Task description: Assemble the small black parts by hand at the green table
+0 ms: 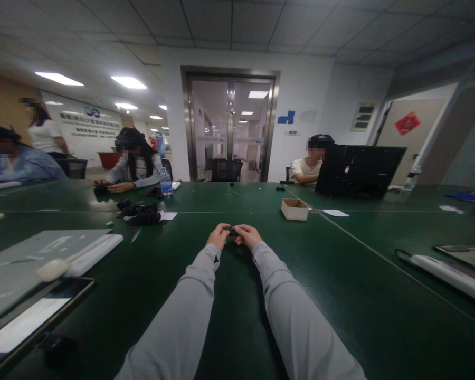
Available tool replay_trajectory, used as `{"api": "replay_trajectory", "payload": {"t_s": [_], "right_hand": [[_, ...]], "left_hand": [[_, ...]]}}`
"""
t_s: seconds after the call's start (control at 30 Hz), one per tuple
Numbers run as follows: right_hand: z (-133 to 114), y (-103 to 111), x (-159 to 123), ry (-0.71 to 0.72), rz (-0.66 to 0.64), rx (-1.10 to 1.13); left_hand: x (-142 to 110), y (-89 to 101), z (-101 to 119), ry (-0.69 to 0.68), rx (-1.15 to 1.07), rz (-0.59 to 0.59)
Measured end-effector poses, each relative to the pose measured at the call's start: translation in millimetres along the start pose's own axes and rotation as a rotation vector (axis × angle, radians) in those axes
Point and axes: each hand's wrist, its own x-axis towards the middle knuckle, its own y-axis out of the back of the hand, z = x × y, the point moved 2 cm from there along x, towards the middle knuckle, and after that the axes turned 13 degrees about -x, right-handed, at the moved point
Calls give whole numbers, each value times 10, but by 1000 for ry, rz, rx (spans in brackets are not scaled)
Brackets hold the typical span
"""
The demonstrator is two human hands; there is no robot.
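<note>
Both arms, in grey sleeves, reach forward over a dark green table (237, 295). Between my fingertips is a small black object (232, 231), too small and covered to name its kind. My left hand (218, 236) pinches it from the left, fingers closed. On the other side my right hand (248, 235) grips it, thumb and fingers bent together. The object is held just above or on the tabletop; I cannot tell which.
An open cardboard box (294, 210) stands ahead to the right. Black gear (140, 212), a water bottle (166, 182) and a pen (135, 235) lie ahead left. A phone (31, 322) rests at near left, a white power strip (451, 274) at right. People sit across by a monitor (360, 170) and leftward.
</note>
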Motion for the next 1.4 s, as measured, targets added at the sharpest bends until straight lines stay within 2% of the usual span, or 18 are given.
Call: {"api": "replay_trajectory", "payload": {"t_s": [0.47,0.67,1.1,1.23,1.4], "right_hand": [[23,10,13,12,16,-12],[16,7,10,7,16,-5],[21,4,7,22,-4,0],[13,2,1,14,-2,-2],[-7,1,-14,6,9,2]], "left_hand": [[19,-2,-5,27,43,7],[-24,9,34,8,21,-44],[-19,36,37,-46,32,-23],[-25,26,34,-54,45,-52],[-7,25,17,-55,21,-15]]}}
